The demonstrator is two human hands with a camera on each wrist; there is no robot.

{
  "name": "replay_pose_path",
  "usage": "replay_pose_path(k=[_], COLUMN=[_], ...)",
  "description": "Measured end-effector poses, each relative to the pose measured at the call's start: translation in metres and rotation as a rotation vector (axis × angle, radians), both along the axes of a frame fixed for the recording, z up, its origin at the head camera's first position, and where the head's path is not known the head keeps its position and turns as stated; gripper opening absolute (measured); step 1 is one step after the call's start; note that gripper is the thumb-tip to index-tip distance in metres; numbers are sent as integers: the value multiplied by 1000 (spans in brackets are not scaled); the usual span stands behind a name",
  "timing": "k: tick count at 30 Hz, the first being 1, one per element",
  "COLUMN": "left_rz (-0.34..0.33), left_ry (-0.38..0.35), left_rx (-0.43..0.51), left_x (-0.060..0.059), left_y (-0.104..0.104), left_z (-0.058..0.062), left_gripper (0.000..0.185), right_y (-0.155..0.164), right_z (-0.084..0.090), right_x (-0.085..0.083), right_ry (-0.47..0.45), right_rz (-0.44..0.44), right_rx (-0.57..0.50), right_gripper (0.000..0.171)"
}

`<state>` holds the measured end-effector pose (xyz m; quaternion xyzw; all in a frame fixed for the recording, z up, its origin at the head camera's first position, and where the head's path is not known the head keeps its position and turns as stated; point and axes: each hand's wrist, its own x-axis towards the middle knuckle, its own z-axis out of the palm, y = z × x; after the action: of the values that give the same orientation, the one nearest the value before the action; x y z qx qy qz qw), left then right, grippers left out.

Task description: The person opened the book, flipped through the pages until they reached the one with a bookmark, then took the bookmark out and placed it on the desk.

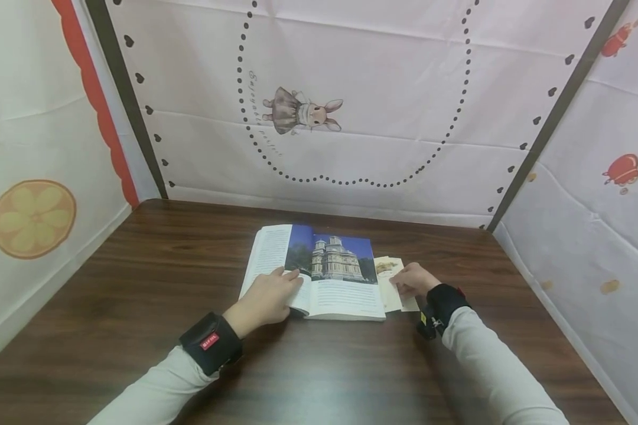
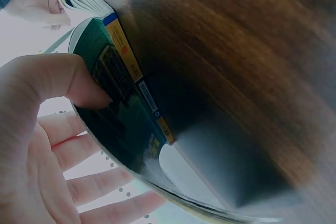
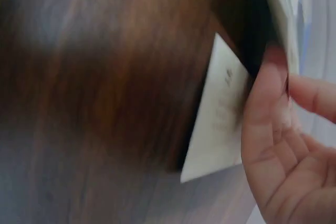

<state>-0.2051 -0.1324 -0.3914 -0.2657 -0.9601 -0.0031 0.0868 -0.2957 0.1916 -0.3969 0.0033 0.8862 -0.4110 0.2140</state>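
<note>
One book [image 1: 319,274] lies open on the table [image 1: 138,283], nearer the far edge than the near one and about midway between the side edges. The left hand [image 1: 266,298] rests on the left page with fingers laid fairly straight across it, while the left wrist view shows the thumb [image 2: 79,85] tucked under the dark cover [image 2: 121,114]; this grip seems meant to keep the book from closing and to hold the left half slightly lifted. Just beside the book's right edge lies one small card [image 1: 396,283], pale with a faint print, flat on the wood. The right hand [image 1: 412,280] rests on it, fingers curled loosely over its top; in the right wrist view the fingertips [image 3: 268,93] touch the card's [image 3: 218,119] edge, likely to slide or pick it up, though a firm pinch cannot be made out. Count: one book, one card, two hands, one wrist strap [image 1: 210,342] on each arm.
</note>
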Motion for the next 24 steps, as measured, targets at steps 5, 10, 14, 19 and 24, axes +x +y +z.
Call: replay_pose_path(k=[5, 10, 14, 19, 24], left_rz=[31, 48, 56, 81, 93], left_ry=[14, 15, -13, -37, -54], left_rx=[5, 1, -4, -17, -21], left_x=[4, 7, 8, 8, 9], left_y=[-3, -5, -5, -4, -2], left_z=[1, 2, 2, 3, 2], left_gripper=[51, 51, 52, 53, 55], right_y=[-13, -21, -25, -32, -47], right_z=[-1, -1, -3, -4, 4], right_x=[-1, 0, 2, 6, 16], right_ry=[151, 230, 241, 381, 569], right_rz=[-36, 25, 33, 88, 257], right_rx=[180, 302, 342, 375, 344], right_gripper=[20, 27, 29, 27, 15])
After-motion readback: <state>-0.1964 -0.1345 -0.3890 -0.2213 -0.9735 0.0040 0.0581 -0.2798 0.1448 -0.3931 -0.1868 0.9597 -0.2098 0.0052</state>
